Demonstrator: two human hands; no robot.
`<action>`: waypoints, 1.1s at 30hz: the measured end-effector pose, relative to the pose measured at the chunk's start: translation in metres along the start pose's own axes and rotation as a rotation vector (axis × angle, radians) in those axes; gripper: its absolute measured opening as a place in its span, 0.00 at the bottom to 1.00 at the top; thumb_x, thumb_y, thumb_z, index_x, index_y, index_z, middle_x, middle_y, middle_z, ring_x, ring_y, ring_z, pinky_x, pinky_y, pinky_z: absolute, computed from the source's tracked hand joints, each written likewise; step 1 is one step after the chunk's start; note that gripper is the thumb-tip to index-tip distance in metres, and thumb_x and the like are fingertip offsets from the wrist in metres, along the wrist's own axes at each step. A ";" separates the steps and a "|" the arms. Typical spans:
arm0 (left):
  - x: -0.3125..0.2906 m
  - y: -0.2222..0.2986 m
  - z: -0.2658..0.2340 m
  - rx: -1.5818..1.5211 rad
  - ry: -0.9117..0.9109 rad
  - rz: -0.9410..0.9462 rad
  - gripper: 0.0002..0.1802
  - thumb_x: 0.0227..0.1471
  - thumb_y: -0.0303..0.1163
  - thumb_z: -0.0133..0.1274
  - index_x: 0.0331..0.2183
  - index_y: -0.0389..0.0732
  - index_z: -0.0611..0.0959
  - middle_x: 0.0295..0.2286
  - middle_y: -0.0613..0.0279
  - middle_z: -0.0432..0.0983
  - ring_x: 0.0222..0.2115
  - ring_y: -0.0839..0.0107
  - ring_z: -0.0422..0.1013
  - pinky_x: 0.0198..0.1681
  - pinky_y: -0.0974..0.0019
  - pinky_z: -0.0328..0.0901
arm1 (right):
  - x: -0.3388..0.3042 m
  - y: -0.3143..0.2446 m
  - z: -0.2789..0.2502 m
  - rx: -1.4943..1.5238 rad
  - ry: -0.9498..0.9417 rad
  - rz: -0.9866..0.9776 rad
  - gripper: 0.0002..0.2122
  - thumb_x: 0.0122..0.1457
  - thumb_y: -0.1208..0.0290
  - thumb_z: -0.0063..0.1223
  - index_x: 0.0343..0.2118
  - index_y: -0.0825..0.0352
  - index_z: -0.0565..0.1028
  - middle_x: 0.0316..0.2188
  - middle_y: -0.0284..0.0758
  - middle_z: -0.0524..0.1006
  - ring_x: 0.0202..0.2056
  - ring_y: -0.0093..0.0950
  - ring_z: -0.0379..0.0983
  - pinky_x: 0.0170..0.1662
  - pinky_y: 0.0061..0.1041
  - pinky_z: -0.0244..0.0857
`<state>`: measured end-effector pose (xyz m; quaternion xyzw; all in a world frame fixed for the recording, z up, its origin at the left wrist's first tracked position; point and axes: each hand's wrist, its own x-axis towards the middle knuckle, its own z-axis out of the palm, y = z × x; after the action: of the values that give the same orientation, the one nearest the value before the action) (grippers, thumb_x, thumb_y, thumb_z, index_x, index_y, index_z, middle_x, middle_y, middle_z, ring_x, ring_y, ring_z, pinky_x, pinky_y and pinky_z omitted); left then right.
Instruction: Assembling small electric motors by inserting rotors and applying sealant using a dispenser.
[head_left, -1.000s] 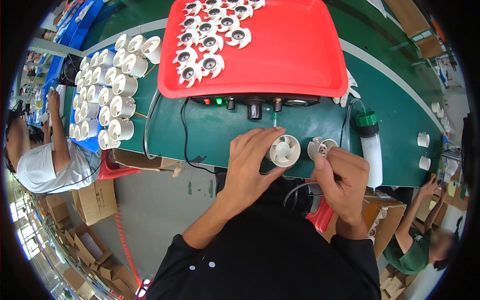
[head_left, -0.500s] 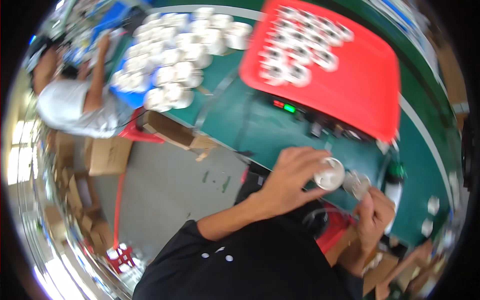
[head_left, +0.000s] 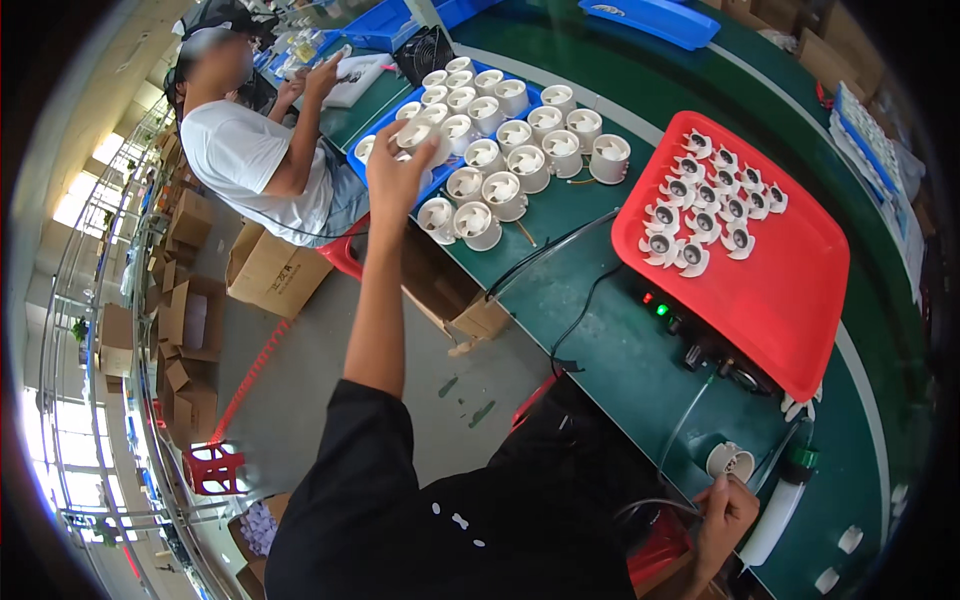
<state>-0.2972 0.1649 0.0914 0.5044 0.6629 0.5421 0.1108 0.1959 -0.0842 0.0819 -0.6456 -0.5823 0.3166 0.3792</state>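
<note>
Green bench [head_left: 610, 340]: smooth matte top, curved by the lens, running from upper left to lower right. Red tray [head_left: 790, 300]: glossy plastic, rounded corners, sits on a dark box with lit indicator lamps; bears a cluster of small white impellers [head_left: 705, 215], bladed and star-like. Blue tray [head_left: 385, 125]: shallow, rigid, at the bench's far left end. White fan housings [head_left: 520, 150]: short smooth cylinders with vanes inside, packed in rows on and beside the blue tray.

Left hand [head_left: 397, 172]: arm stretched out over the blue tray, fingers curled closed round one housing [head_left: 418, 133], held at the near edge of the rows.

Right hand [head_left: 728, 515]: low at the bench's near edge, fingers pinched closed on a thin tool, too small to identify. Just above it lies one lone housing [head_left: 730, 461]; a white tube [head_left: 780, 505] with green cap beside it.

Another person in a white shirt [head_left: 245, 160] sits at the far end.
</note>
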 end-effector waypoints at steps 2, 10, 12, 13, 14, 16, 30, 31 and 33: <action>0.011 -0.010 0.001 0.255 -0.007 -0.002 0.32 0.48 0.37 0.65 0.50 0.31 0.72 0.42 0.45 0.79 0.43 0.59 0.76 0.46 0.63 0.69 | -0.002 0.000 0.003 -0.005 0.003 -0.009 0.21 0.63 0.70 0.47 0.12 0.73 0.71 0.10 0.31 0.63 0.14 0.20 0.57 0.21 0.24 0.46; 0.041 -0.096 0.016 0.675 -0.012 0.455 0.31 0.44 0.43 0.65 0.48 0.41 0.72 0.47 0.43 0.71 0.49 0.44 0.68 0.49 0.48 0.63 | 0.000 -0.015 -0.004 -0.031 -0.005 0.064 0.17 0.60 0.73 0.49 0.14 0.73 0.73 0.11 0.34 0.64 0.15 0.23 0.60 0.21 0.25 0.49; 0.044 -0.101 0.025 0.582 -0.075 0.367 0.31 0.44 0.40 0.65 0.49 0.45 0.72 0.46 0.43 0.71 0.49 0.41 0.68 0.48 0.46 0.63 | 0.004 -0.019 -0.006 -0.043 -0.026 0.052 0.12 0.57 0.77 0.53 0.17 0.73 0.76 0.13 0.36 0.67 0.16 0.26 0.63 0.22 0.25 0.53; 0.046 -0.105 0.019 0.608 -0.114 0.363 0.31 0.44 0.39 0.65 0.50 0.45 0.72 0.47 0.44 0.71 0.49 0.43 0.68 0.49 0.47 0.64 | 0.006 -0.022 -0.006 -0.032 -0.040 0.043 0.11 0.56 0.77 0.54 0.17 0.72 0.76 0.13 0.36 0.67 0.16 0.26 0.63 0.23 0.25 0.53; 0.043 -0.101 0.025 0.717 -0.127 0.228 0.28 0.47 0.36 0.63 0.49 0.39 0.73 0.46 0.49 0.72 0.48 0.50 0.69 0.48 0.54 0.64 | 0.011 -0.028 -0.007 -0.027 -0.047 0.036 0.10 0.55 0.77 0.55 0.18 0.72 0.77 0.13 0.36 0.67 0.16 0.26 0.63 0.23 0.26 0.54; 0.048 -0.111 0.012 0.641 -0.112 0.387 0.31 0.46 0.36 0.63 0.51 0.42 0.71 0.48 0.48 0.71 0.48 0.46 0.69 0.49 0.51 0.64 | 0.023 -0.037 -0.011 -0.070 -0.084 -0.065 0.09 0.54 0.78 0.57 0.17 0.72 0.76 0.13 0.35 0.67 0.17 0.29 0.63 0.23 0.27 0.55; -0.233 0.132 0.103 -0.382 -0.710 0.178 0.14 0.53 0.24 0.55 0.43 0.36 0.79 0.43 0.53 0.77 0.47 0.61 0.72 0.54 0.61 0.62 | 0.228 -0.017 0.013 -0.701 -0.144 -0.839 0.06 0.53 0.72 0.56 0.33 0.65 0.77 0.36 0.34 0.75 0.39 0.31 0.74 0.37 0.31 0.69; -0.258 0.144 0.109 -0.403 -0.817 0.151 0.16 0.52 0.24 0.56 0.45 0.37 0.78 0.44 0.52 0.76 0.48 0.58 0.71 0.54 0.61 0.62 | 0.237 -0.012 0.017 -0.834 -0.081 -1.002 0.05 0.51 0.72 0.55 0.31 0.65 0.76 0.36 0.33 0.74 0.40 0.30 0.73 0.38 0.31 0.69; -0.291 0.166 0.117 -0.431 -1.024 0.117 0.23 0.51 0.24 0.58 0.50 0.37 0.74 0.48 0.48 0.72 0.50 0.53 0.69 0.56 0.59 0.62 | 0.257 -0.010 0.023 -0.989 -0.012 -1.252 0.04 0.47 0.73 0.55 0.26 0.65 0.74 0.33 0.32 0.73 0.41 0.28 0.72 0.40 0.29 0.69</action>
<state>0.0103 -0.0100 0.0672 0.7053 0.3696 0.3563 0.4889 0.2030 0.1742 0.0869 -0.2905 -0.9118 -0.2468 0.1531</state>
